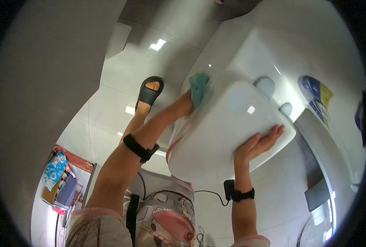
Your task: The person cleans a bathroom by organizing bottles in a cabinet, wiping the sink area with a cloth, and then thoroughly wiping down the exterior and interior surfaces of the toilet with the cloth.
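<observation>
My left hand [187,103] grips a teal cloth [199,85] against the left side of a white toilet, just beside its lid. The hand and cloth are smeared by motion, and the fingers are partly hidden by the cloth. Lying on the right part of the closed white toilet lid [216,136], my right hand [259,145] has its fingers stretched out and holds nothing. Two pale round hinge caps, one of them a larger grey disc [265,86], sit at the lid's back edge.
Behind the lid, the white toilet body carries a blue and yellow label [316,96]. Grey tiled floor [170,18] surrounds it. My foot in a black slipper [151,90] stands at the left, near a grey panel [63,61]. A box of odds and ends [65,191] lies lower left.
</observation>
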### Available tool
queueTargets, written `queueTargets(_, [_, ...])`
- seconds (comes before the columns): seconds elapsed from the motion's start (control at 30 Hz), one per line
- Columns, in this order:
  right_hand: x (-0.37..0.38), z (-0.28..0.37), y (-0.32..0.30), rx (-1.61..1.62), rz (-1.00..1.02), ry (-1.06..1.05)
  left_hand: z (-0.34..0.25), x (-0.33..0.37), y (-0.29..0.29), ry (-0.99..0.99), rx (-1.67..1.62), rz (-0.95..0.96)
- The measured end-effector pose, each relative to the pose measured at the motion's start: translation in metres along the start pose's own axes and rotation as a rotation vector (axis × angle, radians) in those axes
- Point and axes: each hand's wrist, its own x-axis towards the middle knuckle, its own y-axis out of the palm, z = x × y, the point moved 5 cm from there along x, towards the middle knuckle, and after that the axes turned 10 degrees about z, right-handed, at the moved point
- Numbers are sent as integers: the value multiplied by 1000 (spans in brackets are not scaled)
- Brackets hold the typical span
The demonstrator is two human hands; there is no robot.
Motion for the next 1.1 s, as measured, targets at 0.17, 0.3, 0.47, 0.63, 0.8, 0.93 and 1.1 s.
queueTargets(0.17, [0, -4, -1, 7, 47, 71, -110, 0, 31, 217, 185, -123])
queueTargets(0.3, [0, 0, -6, 149, 90, 50, -116, -33, 54, 401, 638, -327])
queueTargets(0.47, [-1, -3, -24, 331, 149, 49, -93, -74, 81, 218, 566, -365])
queueTargets(0.63, [-29, 14, -48, 389, 68, 91, -85, -93, 106, -43, 807, -514])
queueTargets(0.8, [-64, 36, -64, 482, 150, 79, -76, -71, 134, 18, 1294, -776])
queueTargets(0.93, [-75, 37, -73, 541, 181, 50, -70, -39, 167, 40, 1520, -606])
queueTargets(1.1, [-75, 16, -65, 568, 137, 26, -56, -25, 188, 170, 1489, -224])
